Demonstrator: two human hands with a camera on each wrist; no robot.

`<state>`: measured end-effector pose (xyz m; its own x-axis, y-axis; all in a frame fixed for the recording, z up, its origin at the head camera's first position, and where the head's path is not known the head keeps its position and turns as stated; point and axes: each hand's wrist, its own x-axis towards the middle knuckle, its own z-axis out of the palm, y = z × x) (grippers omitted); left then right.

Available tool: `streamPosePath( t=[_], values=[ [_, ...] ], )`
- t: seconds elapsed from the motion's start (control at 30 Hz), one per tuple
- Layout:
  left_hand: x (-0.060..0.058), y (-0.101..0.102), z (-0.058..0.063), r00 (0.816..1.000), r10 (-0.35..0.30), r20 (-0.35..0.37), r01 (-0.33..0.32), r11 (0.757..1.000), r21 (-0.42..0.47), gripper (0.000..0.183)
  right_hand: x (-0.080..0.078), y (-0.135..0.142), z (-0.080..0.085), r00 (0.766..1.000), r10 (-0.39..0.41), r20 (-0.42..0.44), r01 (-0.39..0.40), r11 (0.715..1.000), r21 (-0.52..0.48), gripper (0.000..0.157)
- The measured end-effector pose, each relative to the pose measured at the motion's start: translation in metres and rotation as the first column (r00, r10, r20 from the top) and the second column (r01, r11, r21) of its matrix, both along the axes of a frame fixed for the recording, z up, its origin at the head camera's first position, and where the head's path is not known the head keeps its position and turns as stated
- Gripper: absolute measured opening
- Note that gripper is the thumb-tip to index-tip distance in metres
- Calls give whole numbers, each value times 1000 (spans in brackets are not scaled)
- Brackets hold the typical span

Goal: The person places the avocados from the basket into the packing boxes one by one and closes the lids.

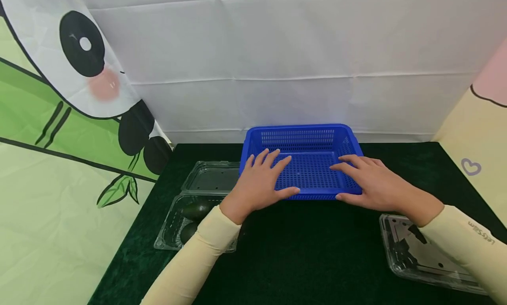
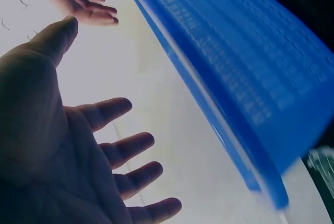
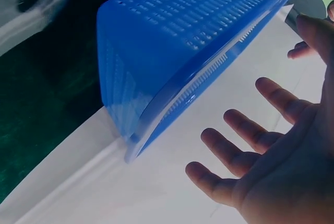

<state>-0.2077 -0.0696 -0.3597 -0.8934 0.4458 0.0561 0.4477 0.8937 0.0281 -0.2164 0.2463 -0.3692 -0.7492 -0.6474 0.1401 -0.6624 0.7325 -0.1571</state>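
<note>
A blue plastic basket [image 1: 305, 192] with slotted walls stands at the back of the table. In the head view its visible inside holds nothing. My left hand [image 1: 257, 184] hovers over the basket's near left side, fingers spread. Over its near right side is my right hand [image 1: 372, 181], fingers apart and slightly bent. Both wrist views show a gap between the fingers and the basket [image 2: 245, 51]. Neither hand holds anything. Beside the left forearm lies an opened clear clamshell box [image 1: 168, 228] with dark green oval fruits, perhaps avocados [image 1: 196, 210], partly hidden by the sleeve.
Under the right forearm sits a closed clear plastic box [image 1: 428, 270] with dark pieces showing inside; the sleeve covers part of it. Dark green cloth [image 1: 309, 261] covers the table. A white sheet [image 1: 293, 41] hangs behind the basket, with printed cartoon panels at both sides.
</note>
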Motion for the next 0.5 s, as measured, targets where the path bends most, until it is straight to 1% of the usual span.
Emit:
streamPosePath(
  t=[0.13, 0.33, 0.5],
  values=[
    [-3, -22, 4, 999, 42, 10, -42, 999, 20, 88, -5, -9, -1, 1000, 11, 28, -11, 1000, 8, 74],
    [-5, -59, 9, 994, 110, 0, -110, 993, 47, 88, -11, -22, 0, 998, 27, 58, -28, 999, 20, 79],
    [-5, -89, 9, 986, 166, 9, -167, 985, 50, 89, -15, -29, 2, 998, 25, 63, -26, 999, 21, 82]
  ],
)
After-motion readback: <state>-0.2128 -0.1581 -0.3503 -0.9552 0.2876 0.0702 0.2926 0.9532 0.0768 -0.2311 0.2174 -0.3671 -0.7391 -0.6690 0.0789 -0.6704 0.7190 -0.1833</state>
